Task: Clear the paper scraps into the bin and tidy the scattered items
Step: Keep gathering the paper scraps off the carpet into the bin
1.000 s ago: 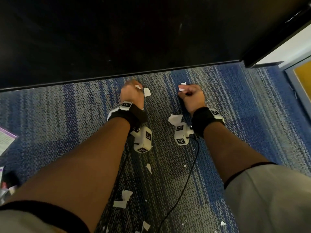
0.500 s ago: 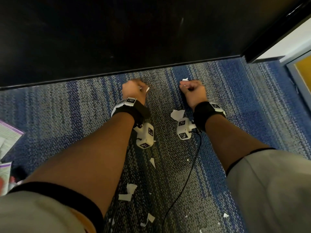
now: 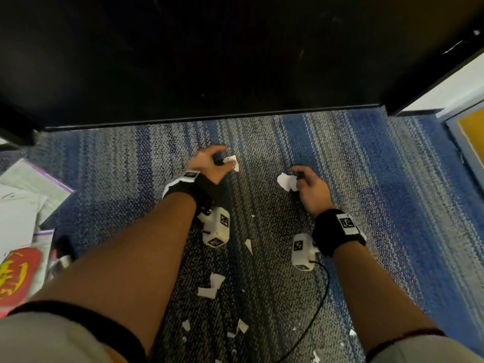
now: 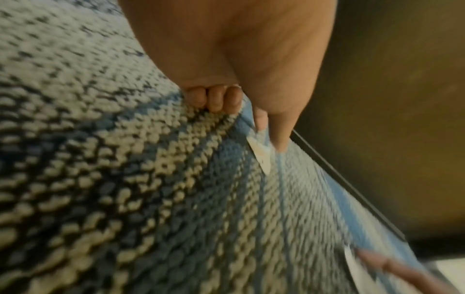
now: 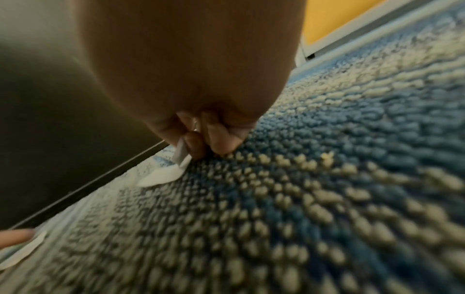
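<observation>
Blue-and-grey striped woven carpet [image 3: 353,179] below a black panel [image 3: 209,61] across the top. Left hand [image 3: 209,165], frame centre, pinches a small white torn paper scrap [image 3: 231,161] between thumb and fingertips. Right hand [image 3: 311,189], centre right, fingers curled, grips a crumpled white paper scrap [image 3: 285,182]. More white paper bits [image 3: 213,284] lie scattered lower centre; loose printed papers [image 3: 28,195] at left edge.

Both wrist views were motion-blurred, esp. the carpet [image 4: 151,199] close to the lens. L wrist view: the palm hid most of the left hand [image 4: 226,59]; its scrap [image 4: 260,157] showed edge-on only. Papers [image 3: 23,195] and a red packet [image 3: 18,273] were cut off at the head view's L edge, print unreadable.
</observation>
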The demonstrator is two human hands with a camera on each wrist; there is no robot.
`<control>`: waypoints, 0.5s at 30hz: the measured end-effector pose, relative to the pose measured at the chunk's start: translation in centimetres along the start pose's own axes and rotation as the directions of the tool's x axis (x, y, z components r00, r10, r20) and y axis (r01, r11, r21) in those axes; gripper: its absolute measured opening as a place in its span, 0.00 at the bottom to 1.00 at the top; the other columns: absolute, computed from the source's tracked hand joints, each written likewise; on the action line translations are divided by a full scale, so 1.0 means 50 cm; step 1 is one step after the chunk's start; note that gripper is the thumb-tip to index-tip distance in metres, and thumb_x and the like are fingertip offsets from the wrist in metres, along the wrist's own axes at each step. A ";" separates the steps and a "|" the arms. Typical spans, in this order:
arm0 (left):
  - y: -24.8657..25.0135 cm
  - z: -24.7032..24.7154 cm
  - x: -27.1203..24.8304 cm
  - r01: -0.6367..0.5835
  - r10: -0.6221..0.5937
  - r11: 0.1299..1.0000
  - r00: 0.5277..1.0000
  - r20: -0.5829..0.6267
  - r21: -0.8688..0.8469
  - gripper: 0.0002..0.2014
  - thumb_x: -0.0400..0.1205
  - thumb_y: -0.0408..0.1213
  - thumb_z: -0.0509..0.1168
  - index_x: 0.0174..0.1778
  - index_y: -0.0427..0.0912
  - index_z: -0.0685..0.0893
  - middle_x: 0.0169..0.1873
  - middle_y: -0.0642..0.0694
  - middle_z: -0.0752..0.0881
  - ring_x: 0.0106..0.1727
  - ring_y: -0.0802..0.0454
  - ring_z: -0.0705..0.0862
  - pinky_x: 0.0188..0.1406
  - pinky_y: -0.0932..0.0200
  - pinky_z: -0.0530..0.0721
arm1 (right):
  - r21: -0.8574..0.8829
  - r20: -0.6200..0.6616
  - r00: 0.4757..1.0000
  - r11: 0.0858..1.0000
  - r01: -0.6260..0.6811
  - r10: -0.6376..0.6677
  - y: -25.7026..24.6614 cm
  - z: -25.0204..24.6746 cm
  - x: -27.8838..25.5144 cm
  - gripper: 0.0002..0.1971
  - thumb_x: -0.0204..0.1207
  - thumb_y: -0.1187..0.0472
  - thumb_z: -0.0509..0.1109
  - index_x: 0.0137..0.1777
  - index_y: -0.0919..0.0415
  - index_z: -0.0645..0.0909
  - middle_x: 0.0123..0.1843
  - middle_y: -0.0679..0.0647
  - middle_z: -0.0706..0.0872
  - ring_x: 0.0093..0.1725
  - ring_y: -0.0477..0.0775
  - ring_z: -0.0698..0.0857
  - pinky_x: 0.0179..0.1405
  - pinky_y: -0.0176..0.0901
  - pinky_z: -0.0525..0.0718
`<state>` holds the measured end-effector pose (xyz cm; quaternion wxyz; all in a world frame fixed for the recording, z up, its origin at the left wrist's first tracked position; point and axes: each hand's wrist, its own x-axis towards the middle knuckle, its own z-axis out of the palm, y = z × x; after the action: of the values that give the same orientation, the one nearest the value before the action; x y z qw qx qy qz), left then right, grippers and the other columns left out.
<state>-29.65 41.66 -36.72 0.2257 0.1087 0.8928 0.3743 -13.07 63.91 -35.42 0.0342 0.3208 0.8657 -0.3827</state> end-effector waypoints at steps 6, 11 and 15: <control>0.009 0.043 -0.026 -0.145 0.175 0.978 0.964 -0.202 0.152 0.17 0.80 0.51 0.70 0.62 0.50 0.89 0.56 0.43 0.88 0.55 0.42 0.84 0.55 0.54 0.79 | -0.102 -0.014 0.999 0.994 0.047 -0.049 -0.004 0.027 -0.007 0.19 0.82 0.43 0.66 0.61 0.58 0.73 0.47 0.57 0.84 0.44 0.61 0.82 0.37 0.52 0.76; 0.010 0.028 -0.015 -0.077 0.088 0.995 0.975 -0.204 0.062 0.13 0.87 0.43 0.60 0.56 0.41 0.86 0.44 0.36 0.87 0.45 0.36 0.84 0.37 0.52 0.74 | -0.332 -0.045 0.994 0.940 0.081 -0.102 0.002 0.058 -0.008 0.22 0.82 0.41 0.65 0.67 0.56 0.74 0.59 0.60 0.84 0.55 0.67 0.83 0.43 0.55 0.81; 0.015 0.002 -0.027 0.132 -0.141 0.984 0.987 -0.072 -0.124 0.16 0.89 0.38 0.52 0.63 0.33 0.80 0.59 0.30 0.83 0.60 0.33 0.81 0.55 0.49 0.77 | -0.213 -0.156 0.984 0.976 0.050 -0.084 -0.011 0.059 -0.026 0.20 0.83 0.46 0.65 0.69 0.56 0.69 0.54 0.62 0.88 0.48 0.69 0.85 0.34 0.50 0.73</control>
<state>-28.43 41.76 -35.78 0.2206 0.0184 0.8827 0.4144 -12.92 60.94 -36.74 -0.0164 0.3164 0.9113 -0.2631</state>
